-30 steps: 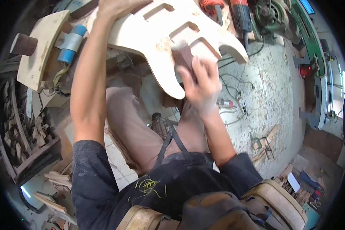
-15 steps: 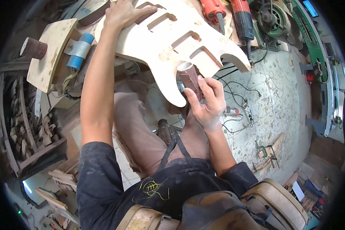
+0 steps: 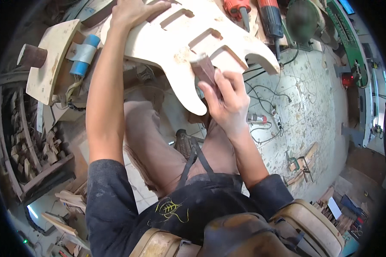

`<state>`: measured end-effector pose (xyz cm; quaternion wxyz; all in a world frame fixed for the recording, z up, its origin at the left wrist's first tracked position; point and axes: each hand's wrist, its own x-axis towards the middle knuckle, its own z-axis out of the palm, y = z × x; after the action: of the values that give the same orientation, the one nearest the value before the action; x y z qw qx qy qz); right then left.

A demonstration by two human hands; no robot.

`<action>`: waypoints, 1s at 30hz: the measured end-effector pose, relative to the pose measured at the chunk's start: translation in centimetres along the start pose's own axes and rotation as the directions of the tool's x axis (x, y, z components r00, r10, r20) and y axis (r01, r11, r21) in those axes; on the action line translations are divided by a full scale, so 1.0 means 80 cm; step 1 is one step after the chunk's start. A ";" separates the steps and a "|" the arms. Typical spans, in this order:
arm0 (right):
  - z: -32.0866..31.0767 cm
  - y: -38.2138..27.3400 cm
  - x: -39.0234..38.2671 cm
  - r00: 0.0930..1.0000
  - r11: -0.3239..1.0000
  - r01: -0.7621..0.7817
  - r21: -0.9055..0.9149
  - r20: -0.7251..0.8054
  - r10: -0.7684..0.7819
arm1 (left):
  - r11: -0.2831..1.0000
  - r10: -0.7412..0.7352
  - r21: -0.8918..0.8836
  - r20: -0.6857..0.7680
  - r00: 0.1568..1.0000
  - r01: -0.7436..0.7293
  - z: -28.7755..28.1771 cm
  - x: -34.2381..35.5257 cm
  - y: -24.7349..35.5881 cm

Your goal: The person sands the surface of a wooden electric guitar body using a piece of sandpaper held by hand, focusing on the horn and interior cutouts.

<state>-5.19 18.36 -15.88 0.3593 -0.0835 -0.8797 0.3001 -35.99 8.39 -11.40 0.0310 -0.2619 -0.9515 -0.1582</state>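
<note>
A pale, unfinished wooden guitar body (image 3: 148, 45) with routed cavities lies at the top of the view, its horns toward me. My left hand (image 3: 131, 12) holds its left part down, thumb stretched across the wood; its other fingers run out of the picture. Closed round a short tube wrapped in brown sandpaper (image 3: 204, 68), my right hand (image 3: 230, 100) has it in the cutaway beside the nearer horn. The tube is tilted, its top slightly smeared by motion. It overlaps the cutaway's edge; how firmly it touches cannot be seen.
Red power tools (image 3: 269, 19) and a green machine (image 3: 304, 21) stand beyond the guitar body. At left, a wooden panel (image 3: 45, 81) carries another sandpaper-covered cylinder (image 3: 33, 56) near a blue cylinder (image 3: 85, 55). Cables (image 3: 261, 96) and a clamp (image 3: 302, 165) lie on the floor.
My right hand has moved the sandpaper tube slightly up and left, further into the cutaway, tilting it more. The whole view has shifted a little; my left hand keeps its place on the guitar body.
</note>
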 end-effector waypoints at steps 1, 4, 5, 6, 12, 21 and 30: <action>-0.010 0.004 -0.011 1.000 1.000 0.003 -0.021 -0.001 -0.003 | 1.000 0.021 -0.017 -0.035 0.999 -0.021 0.016 0.000 0.004; -0.032 0.005 -0.031 0.966 0.989 -0.138 -0.046 0.214 0.145 | 1.000 -0.003 -0.005 -0.028 1.000 0.003 0.020 0.002 -0.006; -0.034 0.006 -0.029 0.968 0.990 -0.132 -0.050 0.210 0.140 | 1.000 0.000 -0.010 -0.035 0.999 -0.001 0.019 0.005 -0.007; -0.038 0.004 -0.025 0.990 0.995 -0.099 -0.013 0.104 0.099 | 1.000 0.001 0.006 -0.033 0.999 -0.001 0.016 0.007 -0.010; -0.007 -0.004 0.038 0.992 0.999 -0.039 -0.014 -0.117 0.038 | 1.000 0.009 -0.019 -0.022 1.000 -0.009 0.024 0.010 -0.008; -0.010 -0.011 -0.021 0.996 0.987 -0.040 -0.154 0.078 0.052 | 1.000 0.025 -0.009 -0.042 0.999 -0.025 0.014 -0.003 -0.007; -0.002 -0.007 0.028 0.990 1.000 -0.025 -0.016 -0.139 0.023 | 1.000 0.019 -0.020 -0.012 1.000 -0.020 0.021 0.006 -0.006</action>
<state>-6.69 18.76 -14.13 0.4153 -0.1181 -0.8541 0.2899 -36.60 8.75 -13.07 0.0357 -0.2706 -0.9471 -0.1691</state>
